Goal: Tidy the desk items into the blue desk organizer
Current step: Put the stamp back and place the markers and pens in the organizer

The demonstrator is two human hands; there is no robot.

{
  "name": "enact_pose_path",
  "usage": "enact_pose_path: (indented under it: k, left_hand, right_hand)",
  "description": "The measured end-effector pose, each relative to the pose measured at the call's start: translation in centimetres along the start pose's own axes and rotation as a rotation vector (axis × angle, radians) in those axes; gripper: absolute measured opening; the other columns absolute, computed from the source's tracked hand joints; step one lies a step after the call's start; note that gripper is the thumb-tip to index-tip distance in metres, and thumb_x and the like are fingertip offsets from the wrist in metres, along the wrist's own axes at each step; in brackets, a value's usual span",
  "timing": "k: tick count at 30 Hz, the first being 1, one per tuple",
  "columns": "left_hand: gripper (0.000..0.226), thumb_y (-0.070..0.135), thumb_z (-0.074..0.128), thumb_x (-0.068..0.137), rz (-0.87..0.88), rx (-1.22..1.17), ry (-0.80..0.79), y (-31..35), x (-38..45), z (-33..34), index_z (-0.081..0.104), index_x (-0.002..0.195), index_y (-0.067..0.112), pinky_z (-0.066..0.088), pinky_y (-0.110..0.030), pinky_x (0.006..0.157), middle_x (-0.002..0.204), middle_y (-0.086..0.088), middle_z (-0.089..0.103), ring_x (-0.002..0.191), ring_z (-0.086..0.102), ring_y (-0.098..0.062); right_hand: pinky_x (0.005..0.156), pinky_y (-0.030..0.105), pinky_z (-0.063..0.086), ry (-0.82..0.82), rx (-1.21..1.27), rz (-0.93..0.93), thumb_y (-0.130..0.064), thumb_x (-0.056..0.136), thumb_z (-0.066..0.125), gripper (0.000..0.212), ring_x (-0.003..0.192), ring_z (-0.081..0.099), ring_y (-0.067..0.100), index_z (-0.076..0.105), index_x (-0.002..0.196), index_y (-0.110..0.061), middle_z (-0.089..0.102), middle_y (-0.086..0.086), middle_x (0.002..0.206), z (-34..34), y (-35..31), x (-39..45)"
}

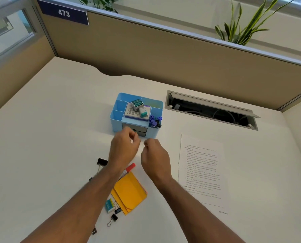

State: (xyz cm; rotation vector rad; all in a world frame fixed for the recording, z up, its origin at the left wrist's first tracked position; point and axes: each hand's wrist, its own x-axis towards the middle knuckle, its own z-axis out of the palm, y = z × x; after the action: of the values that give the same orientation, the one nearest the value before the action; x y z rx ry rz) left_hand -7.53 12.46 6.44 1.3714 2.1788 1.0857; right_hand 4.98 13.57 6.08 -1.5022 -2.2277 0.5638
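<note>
Both hands, left hand [124,146] and right hand [153,155], hover with fingers loosely curled, apparently empty, before the light-blue plastic desk organizer [137,114], probably poised at its grey drawers [134,131].

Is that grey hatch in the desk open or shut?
Open. The cable hatch has its lid tilted up along the far edge, and dark cables show in the recess below.
</note>
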Motion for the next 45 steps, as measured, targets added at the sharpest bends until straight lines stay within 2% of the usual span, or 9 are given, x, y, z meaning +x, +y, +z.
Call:
enact_pose_path:
  k: [3, 6, 13, 17, 22, 27, 32, 39, 45]
  left_hand:
    - [0.011, 0.019, 0.059, 0.096, 0.144, -0.125, 0.192, 0.2, 2.5, -3.0, 0.057, 0.106, 0.016, 0.056, -0.025, 0.066, 0.093, 0.001, 0.065, 0.081, 0.062, -0.01]
    - [0.024, 0.021, 0.055, 0.1, 0.205, -0.172, 0.268, 0.1, 5.2, -5.3, 0.053, 0.123, 0.016, 0.052, -0.008, 0.066, 0.107, 0.0, 0.066, 0.095, 0.063, -0.009]
    - [0.019, 0.026, 0.055, 0.1, 0.223, -0.023, 0.317, -1.3, 9.9, -6.4, 0.059, 0.115, 0.015, 0.041, -0.002, 0.07, 0.104, -0.004, 0.07, 0.093, 0.068, -0.017]
    - [0.018, 0.025, 0.057, 0.099, 0.245, 0.049, 0.295, -2.2, 11.3, -5.7, 0.063, 0.11, 0.013, 0.042, -0.006, 0.07, 0.099, -0.006, 0.071, 0.084, 0.063, -0.011]
    - [0.017, 0.026, 0.058, 0.098, 0.217, 0.211, 0.21, -3.6, 12.4, -4.8, 0.065, 0.108, 0.014, 0.059, -0.032, 0.071, 0.094, -0.008, 0.07, 0.078, 0.063, -0.02]
    - [0.021, 0.022, 0.058, 0.098, 0.196, 0.274, 0.142, -4.3, 12.8, -4.5, 0.068, 0.114, 0.013, 0.055, -0.036, 0.078, 0.105, -0.009, 0.071, 0.092, 0.063, -0.023]
    - [0.026, 0.018, 0.057, 0.097, 0.185, 0.227, 0.118, -4.5, 11.7, -4.8, 0.065, 0.121, 0.012, 0.056, -0.037, 0.081, 0.116, -0.009, 0.068, 0.1, 0.063, -0.024]
    - [0.031, 0.009, 0.063, 0.093, 0.197, 0.073, 0.177, -5.8, 6.3, -4.7, 0.059, 0.124, 0.013, 0.053, -0.024, 0.077, 0.118, -0.005, 0.06, 0.1, 0.059, -0.015]
    - [0.023, 0.01, 0.062, 0.093, 0.206, 0.078, -0.044, -8.1, -0.1, -3.2, 0.063, 0.115, 0.017, 0.052, -0.023, 0.078, 0.11, 0.003, 0.059, 0.094, 0.056, -0.007]
  right_hand:
    - [0.071, 0.03, 0.056, 0.127, 0.109, -0.137, -0.016, 0.099, 0.055, 0.013, 0.082, 0.059, 0.013, 0.06, 0.111, -0.017, 0.066, 0.001, 0.099, -0.9, -3.3, 1.5]
    - [0.076, 0.029, 0.058, 0.187, 0.206, -0.214, -0.014, 0.1, 0.056, 0.02, 0.095, 0.065, 0.016, 0.059, 0.12, -0.014, 0.069, 0.005, 0.111, -2.1, -6.2, 3.7]
    - [0.063, 0.035, 0.057, 0.175, 0.108, -0.167, -0.011, 0.098, 0.059, 0.006, 0.08, 0.063, 0.02, 0.054, 0.102, -0.013, 0.068, 0.009, 0.096, -2.3, -8.7, 9.9]
    - [0.061, 0.033, 0.049, 0.2, 0.018, -0.159, -0.003, 0.094, 0.06, 0.008, 0.073, 0.053, 0.02, 0.057, 0.098, -0.01, 0.062, 0.009, 0.092, -1.2, -8.8, 12.5]
    - [0.064, 0.029, 0.034, 0.149, -0.068, -0.184, -0.001, 0.092, 0.058, 0.011, 0.081, 0.049, 0.019, 0.058, 0.1, -0.009, 0.06, 0.008, 0.095, -0.1, -8.9, 14.0]
    - [0.068, 0.033, 0.044, 0.086, -0.138, -0.252, -0.001, 0.092, 0.06, 0.013, 0.091, 0.056, 0.024, 0.063, 0.104, -0.007, 0.061, 0.011, 0.101, 0.8, -8.8, 14.5]
    - [0.061, 0.032, 0.043, 0.087, -0.155, -0.533, 0.0, 0.085, 0.069, 0.015, 0.082, 0.056, 0.024, 0.066, 0.099, -0.006, 0.062, 0.01, 0.091, 1.3, -7.4, 11.7]
    - [0.059, 0.034, 0.05, -0.218, -0.19, -0.627, -0.011, 0.091, 0.06, 0.004, 0.076, 0.052, 0.019, 0.063, 0.095, -0.011, 0.059, 0.006, 0.088, 2.1, -1.0, 4.3]
    - [0.082, 0.034, 0.052, -0.482, -0.222, -0.582, -0.023, 0.095, 0.063, 0.03, 0.104, 0.054, 0.018, 0.06, 0.125, -0.02, 0.06, 0.003, 0.12, 2.8, 3.2, 0.7]
